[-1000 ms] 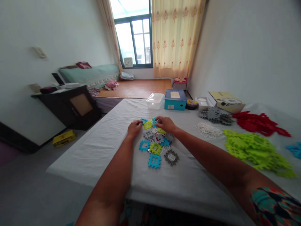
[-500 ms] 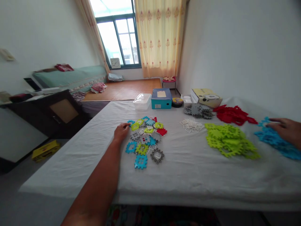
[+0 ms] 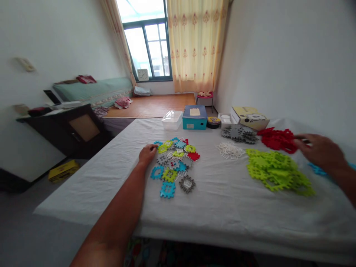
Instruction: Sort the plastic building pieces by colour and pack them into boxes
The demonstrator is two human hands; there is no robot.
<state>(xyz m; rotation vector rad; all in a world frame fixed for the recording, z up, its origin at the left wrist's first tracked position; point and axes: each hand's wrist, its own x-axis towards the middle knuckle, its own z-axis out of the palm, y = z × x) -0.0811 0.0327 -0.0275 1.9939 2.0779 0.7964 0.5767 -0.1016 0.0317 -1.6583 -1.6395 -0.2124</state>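
Observation:
My left hand [image 3: 147, 154] is closed, its fingertips at the edge of a blue square plastic interlocking piece [image 3: 158, 143] at the far left of a mixed group. That group holds blue, green, grey and red toothed plates, some with white window inserts; a green piece [image 3: 169, 175] and a dark grey piece [image 3: 187, 184] lie at its near side. My right hand [image 3: 319, 148] hovers at the right edge of the red pile [image 3: 278, 139], fingers stretched toward it and slightly apart. Behind its wrist, the blue pile [image 3: 317, 169] is partly hidden.
A green pile [image 3: 274, 168], white window inserts [image 3: 230, 150] and a grey pile [image 3: 236, 133] lie on the white-covered table [image 3: 111, 178]. Along the back stand a clear bin [image 3: 172, 120], a blue box [image 3: 194, 118], a round tin [image 3: 213, 122] and a yellow box [image 3: 250, 116].
My right hand has moved left and away from the blue pile to the red pile. My left hand stays by the mixed group. The camera view has turned slightly left.

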